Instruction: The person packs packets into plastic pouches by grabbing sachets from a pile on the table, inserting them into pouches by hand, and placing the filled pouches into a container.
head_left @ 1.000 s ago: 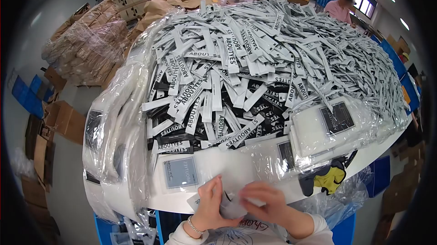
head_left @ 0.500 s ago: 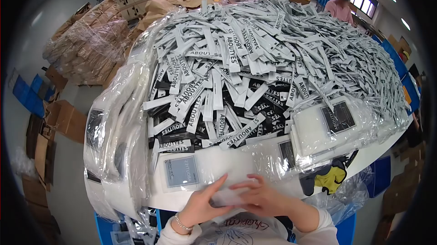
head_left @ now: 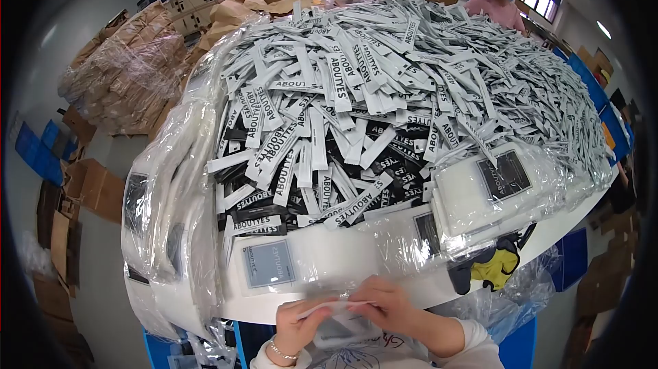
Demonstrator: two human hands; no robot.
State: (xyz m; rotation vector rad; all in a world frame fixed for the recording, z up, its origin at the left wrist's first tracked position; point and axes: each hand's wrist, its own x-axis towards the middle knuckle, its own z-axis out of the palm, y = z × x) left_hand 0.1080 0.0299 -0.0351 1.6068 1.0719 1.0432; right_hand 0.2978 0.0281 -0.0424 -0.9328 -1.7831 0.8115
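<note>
At the table's front edge, close to my body, my left hand [head_left: 299,322] and my right hand [head_left: 381,305] pinch the two sides of a translucent plastic bag [head_left: 340,321]. The bag hangs in front of my shirt, and its lower part is hard to make out. Just beyond my hands lies a flat clear packet with a grey printed label [head_left: 269,263], on top of white material. A big heap of white stick sachets [head_left: 343,81] printed "ABOUTYES" covers the table behind it, with black stick sachets [head_left: 404,170] among them.
Stacked clear packets stand at the left [head_left: 161,232] and the right [head_left: 483,187]. A yellow and dark glove [head_left: 493,273] lies at the front right edge. Wrapped brown bundles [head_left: 130,70] are beyond the left side. A person in pink [head_left: 495,9] is at the far right.
Both hands have come down towards my body and closed on the bag's edges; the right fingers were spread before. The view has shifted slightly.
</note>
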